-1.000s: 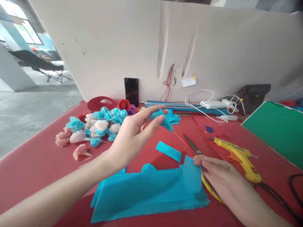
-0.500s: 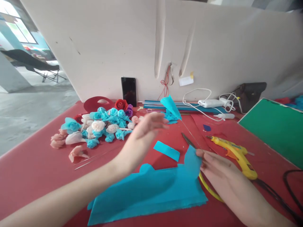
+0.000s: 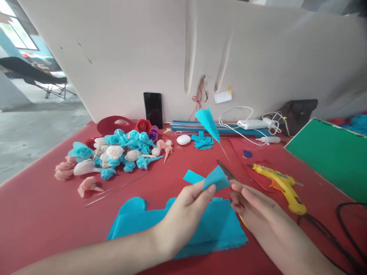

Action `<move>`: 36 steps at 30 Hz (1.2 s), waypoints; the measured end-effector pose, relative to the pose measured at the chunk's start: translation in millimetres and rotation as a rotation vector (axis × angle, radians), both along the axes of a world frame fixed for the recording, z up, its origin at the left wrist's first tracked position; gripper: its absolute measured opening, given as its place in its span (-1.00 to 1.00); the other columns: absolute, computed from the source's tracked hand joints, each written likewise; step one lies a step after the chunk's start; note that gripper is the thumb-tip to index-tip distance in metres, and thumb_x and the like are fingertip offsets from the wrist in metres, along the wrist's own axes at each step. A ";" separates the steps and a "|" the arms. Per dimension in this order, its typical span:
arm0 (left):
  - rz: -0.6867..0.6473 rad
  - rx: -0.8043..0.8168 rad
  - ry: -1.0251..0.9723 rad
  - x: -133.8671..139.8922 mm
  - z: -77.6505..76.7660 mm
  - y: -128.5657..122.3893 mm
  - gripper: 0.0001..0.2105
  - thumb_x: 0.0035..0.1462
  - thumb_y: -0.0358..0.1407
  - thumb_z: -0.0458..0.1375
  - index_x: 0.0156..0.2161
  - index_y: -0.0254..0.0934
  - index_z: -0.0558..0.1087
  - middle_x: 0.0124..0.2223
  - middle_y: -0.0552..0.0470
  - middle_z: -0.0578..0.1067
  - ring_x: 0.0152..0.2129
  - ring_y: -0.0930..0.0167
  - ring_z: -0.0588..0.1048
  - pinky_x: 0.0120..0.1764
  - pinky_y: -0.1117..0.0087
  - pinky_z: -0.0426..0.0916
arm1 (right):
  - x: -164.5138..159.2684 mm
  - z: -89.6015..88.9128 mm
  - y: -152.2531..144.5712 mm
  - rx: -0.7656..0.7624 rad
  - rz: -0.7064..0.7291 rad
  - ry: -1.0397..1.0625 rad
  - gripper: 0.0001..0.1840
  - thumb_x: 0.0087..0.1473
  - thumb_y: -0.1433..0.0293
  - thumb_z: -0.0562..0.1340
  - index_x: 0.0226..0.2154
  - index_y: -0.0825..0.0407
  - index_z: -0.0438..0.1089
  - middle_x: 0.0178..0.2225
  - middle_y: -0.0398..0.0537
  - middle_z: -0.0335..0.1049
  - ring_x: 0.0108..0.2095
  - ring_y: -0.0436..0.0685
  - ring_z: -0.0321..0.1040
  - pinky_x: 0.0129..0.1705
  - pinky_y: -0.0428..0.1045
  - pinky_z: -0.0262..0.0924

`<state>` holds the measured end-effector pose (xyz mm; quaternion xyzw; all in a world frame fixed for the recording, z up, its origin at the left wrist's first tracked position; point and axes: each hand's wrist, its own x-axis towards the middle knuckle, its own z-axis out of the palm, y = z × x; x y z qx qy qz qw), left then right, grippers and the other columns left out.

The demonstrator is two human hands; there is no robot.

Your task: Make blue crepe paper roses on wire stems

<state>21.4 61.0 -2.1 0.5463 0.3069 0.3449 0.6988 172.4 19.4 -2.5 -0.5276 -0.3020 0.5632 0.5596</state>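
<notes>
My left hand [image 3: 190, 210] pinches a small blue crepe paper piece [image 3: 217, 178] between thumb and fingers. At its right edge, the fingertips of my right hand [image 3: 255, 206] are closed around a thin wire stem [image 3: 225, 151], whose lower end is hidden. A blue paper cone [image 3: 208, 123] tops the wire and leans left. Behind the piece lie scissors [image 3: 225, 169], their yellow handle mostly covered by my right hand. Under both hands rests a stack of blue crepe paper [image 3: 213, 238]. A blue paper strip [image 3: 194, 176] lies just beyond my left hand.
At left is a pile of paper flowers [image 3: 114, 152], with thin wires [image 3: 107, 194] in front. A yellow glue gun [image 3: 279, 183] and its black cable lie at right, near a green board [image 3: 329, 156]. Further back are a white egg-shaped object [image 3: 183, 139], blue scraps [image 3: 202, 141] and a phone [image 3: 153, 110].
My left hand has come down and right from above the table and taken hold of the blue paper piece. The right hand stays near the scissors with the wire.
</notes>
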 end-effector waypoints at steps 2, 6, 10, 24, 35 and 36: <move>0.025 -0.021 -0.042 -2.6 4.2 8.1 -0.76 0.19 -0.26 0.00 -0.22 -0.28 0.49 -0.19 0.02 0.56 -0.17 0.34 0.49 -0.02 0.32 0.32 | 1.8 1.8 1.3 0.019 -0.002 -0.004 -0.73 -0.32 0.03 0.35 -0.53 -0.18 0.51 -0.41 -0.09 0.40 -0.34 0.17 0.24 -0.22 0.08 0.21; 0.075 -0.030 -0.111 -13.3 14.8 30.3 -0.73 0.15 -0.34 0.07 -0.03 -0.30 0.37 -0.34 0.02 0.58 -0.37 0.38 0.57 -0.16 0.39 0.42 | 6.7 6.6 4.8 -0.014 0.017 0.009 -0.68 -0.41 0.04 0.39 -0.61 -0.10 0.49 -0.50 -0.07 0.33 -0.35 0.15 0.23 -0.19 0.05 0.20; 0.177 0.114 -0.094 -30.5 25.2 52.5 -0.46 0.13 -0.39 0.07 0.19 -0.06 0.03 -0.41 0.14 0.57 -0.46 0.40 0.58 -0.30 0.40 0.47 | 12.5 0.6 7.2 0.000 0.035 -0.002 -0.74 -0.30 0.11 0.38 -0.59 -0.06 0.49 -0.59 -0.11 0.22 -0.41 0.08 0.18 -0.28 -0.05 0.20; 0.209 0.570 0.319 -52.8 59.4 51.5 -0.85 0.08 -0.28 0.12 -0.34 -0.24 0.54 -0.50 0.13 0.54 -0.47 0.40 0.52 -0.45 0.50 0.41 | 45.2 2.2 22.3 0.538 -0.010 -0.634 -0.80 0.01 0.31 0.20 -0.58 -0.09 0.44 -0.49 -0.06 0.28 -0.36 0.15 0.19 -0.31 -0.01 0.10; 0.234 0.615 0.435 -53.8 72.7 30.6 -0.82 0.07 -0.22 0.11 -0.34 -0.17 0.57 -0.46 0.15 0.54 -0.47 0.42 0.48 -0.48 0.53 0.34 | 55.7 -14.0 28.8 0.558 0.044 -0.517 -0.95 -0.14 0.32 0.30 -0.50 -0.17 0.50 -0.52 -0.13 0.33 -0.46 0.06 0.23 -0.46 -0.11 0.21; 0.212 0.608 0.420 -53.9 72.8 30.0 -0.82 0.08 -0.23 0.10 -0.33 -0.16 0.56 -0.45 0.15 0.54 -0.43 0.41 0.49 -0.43 0.52 0.35 | 55.2 -12.9 28.1 0.549 0.054 -0.507 -0.94 -0.14 0.32 0.30 -0.49 -0.18 0.51 -0.54 -0.14 0.34 -0.48 0.06 0.23 -0.46 -0.12 0.21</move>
